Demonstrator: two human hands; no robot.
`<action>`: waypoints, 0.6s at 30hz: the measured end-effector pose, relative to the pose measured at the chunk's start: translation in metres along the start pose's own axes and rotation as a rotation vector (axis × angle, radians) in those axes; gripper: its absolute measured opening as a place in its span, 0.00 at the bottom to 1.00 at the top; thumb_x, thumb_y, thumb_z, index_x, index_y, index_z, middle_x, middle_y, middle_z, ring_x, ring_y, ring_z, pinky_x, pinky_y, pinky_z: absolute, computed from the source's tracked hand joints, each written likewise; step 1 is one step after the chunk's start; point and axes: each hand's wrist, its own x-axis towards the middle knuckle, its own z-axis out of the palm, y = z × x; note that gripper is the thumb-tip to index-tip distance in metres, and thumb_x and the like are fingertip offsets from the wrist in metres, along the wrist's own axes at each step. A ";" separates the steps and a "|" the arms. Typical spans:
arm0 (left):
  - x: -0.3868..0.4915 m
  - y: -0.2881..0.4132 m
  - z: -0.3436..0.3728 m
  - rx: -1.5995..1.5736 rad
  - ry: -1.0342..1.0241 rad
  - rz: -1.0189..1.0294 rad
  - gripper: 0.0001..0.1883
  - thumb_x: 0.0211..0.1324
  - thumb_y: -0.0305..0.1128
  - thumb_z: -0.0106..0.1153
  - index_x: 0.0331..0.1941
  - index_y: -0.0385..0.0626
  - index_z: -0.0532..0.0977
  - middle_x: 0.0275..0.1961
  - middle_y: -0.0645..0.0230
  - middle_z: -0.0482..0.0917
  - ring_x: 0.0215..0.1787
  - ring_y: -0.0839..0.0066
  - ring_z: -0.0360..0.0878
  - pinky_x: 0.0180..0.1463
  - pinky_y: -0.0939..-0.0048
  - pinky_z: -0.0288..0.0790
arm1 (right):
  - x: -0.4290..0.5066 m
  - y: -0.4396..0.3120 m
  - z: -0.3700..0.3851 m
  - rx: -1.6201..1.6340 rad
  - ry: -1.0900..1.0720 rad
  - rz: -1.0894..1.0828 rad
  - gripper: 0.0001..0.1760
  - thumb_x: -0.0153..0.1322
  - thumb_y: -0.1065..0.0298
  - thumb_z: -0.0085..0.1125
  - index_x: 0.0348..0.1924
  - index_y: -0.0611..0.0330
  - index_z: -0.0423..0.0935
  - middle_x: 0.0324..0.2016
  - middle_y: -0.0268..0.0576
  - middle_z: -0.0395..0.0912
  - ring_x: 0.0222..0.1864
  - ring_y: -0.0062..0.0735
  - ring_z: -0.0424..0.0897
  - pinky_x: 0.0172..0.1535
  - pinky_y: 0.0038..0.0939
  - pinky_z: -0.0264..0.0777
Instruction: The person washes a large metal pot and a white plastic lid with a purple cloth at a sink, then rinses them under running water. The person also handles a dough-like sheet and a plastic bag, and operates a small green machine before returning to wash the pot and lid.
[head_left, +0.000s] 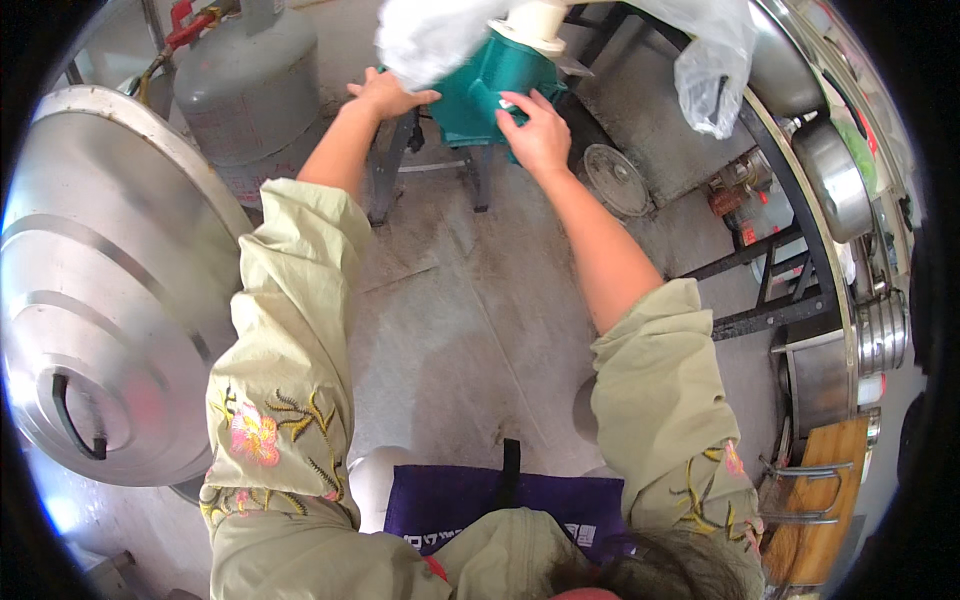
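A green metal machine (480, 90) with a cream-coloured tube on top (536, 26) stands on dark legs at the top middle. On its left side, my left hand (386, 94) is spread, the thumb reaching toward the green body. My right hand (536, 131) is at the machine's right front, fingers apart and slightly curled; whether they touch it is unclear. A white plastic bag (427, 37), blurred, covers the machine's upper left, just above my left hand.
A big aluminium lid (112, 300) fills the left side, with a grey gas cylinder (244, 90) behind it. At right, a table edge (817, 217) carries steel bowls (832, 180), a clear plastic bag (712, 82) and a wooden board (814, 502). A round lid (615, 180) lies low behind the machine.
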 end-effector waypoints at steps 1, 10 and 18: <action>0.005 -0.014 0.003 -0.003 0.062 0.053 0.41 0.46 0.65 0.58 0.62 0.57 0.64 0.64 0.67 0.67 0.66 0.48 0.56 0.61 0.27 0.47 | 0.005 -0.001 -0.002 0.024 0.013 -0.048 0.17 0.60 0.52 0.62 0.42 0.34 0.81 0.53 0.55 0.73 0.50 0.49 0.76 0.51 0.38 0.72; -0.043 0.047 -0.027 -0.045 0.060 -0.171 0.38 0.46 0.61 0.60 0.60 0.58 0.66 0.63 0.69 0.69 0.65 0.49 0.57 0.61 0.28 0.48 | 0.000 0.018 0.001 -0.010 0.030 -0.080 0.17 0.59 0.52 0.62 0.43 0.34 0.81 0.52 0.56 0.73 0.50 0.51 0.76 0.50 0.38 0.72; -0.022 0.018 0.003 -0.160 0.162 -0.065 0.38 0.45 0.63 0.60 0.59 0.57 0.67 0.61 0.70 0.70 0.63 0.49 0.58 0.59 0.34 0.56 | 0.003 -0.003 0.002 -0.026 0.062 -0.007 0.17 0.59 0.52 0.61 0.41 0.37 0.82 0.50 0.53 0.75 0.47 0.51 0.77 0.47 0.40 0.74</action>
